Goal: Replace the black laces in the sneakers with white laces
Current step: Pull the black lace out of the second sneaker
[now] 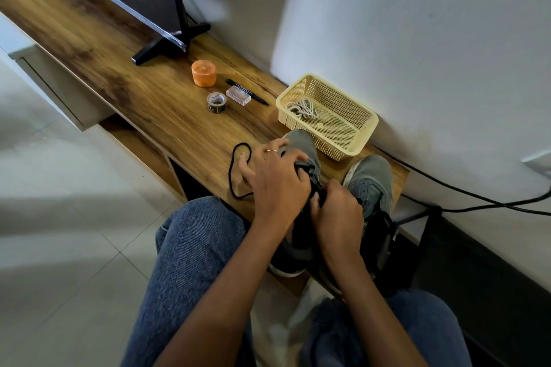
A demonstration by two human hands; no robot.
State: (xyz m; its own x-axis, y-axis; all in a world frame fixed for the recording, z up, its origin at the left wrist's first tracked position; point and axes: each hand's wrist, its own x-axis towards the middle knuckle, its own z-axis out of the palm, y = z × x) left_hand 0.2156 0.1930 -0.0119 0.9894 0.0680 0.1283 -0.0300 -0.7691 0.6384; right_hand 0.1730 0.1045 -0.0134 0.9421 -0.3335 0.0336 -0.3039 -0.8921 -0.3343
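Observation:
Two grey sneakers stand side by side at the near end of the wooden shelf [119, 74]. My left hand [275, 176] lies over the left sneaker [301, 143], fingers curled on its black lacing. My right hand [337, 211] pinches the black lace at the tongue, just below the left hand. A loose loop of black lace [235, 170] trails onto the wood left of my hands. The right sneaker [371, 179] sits untouched. White laces [302, 107] lie coiled in the cream plastic basket [357, 134] behind the shoes.
An orange jar [204, 73], a tape roll [216, 102], a small clear box [238, 95] and a black marker [253, 95] lie mid-shelf. A black monitor stand [176, 42] is farther back. Black cables [477, 197] run along the wall at right. My jeans-clad knees [193, 247] are below.

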